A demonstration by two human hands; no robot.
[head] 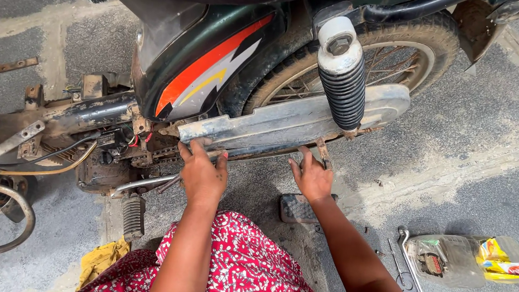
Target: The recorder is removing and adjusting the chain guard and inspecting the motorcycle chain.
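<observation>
Head view — both hands [202, 173] [311, 177] grip chain cover [286, 123] underside — fingertips hidden.

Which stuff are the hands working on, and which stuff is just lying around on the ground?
In use:
left hand and right hand, both on the grey chain cover
drive chain beside the left hand

Just lying about:
yellow rag
metal tools
clear plastic bag
yellow packet

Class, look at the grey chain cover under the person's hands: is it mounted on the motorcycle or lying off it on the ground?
Mounted: the chain cover sits along the swingarm beside the rear wheel.
</observation>
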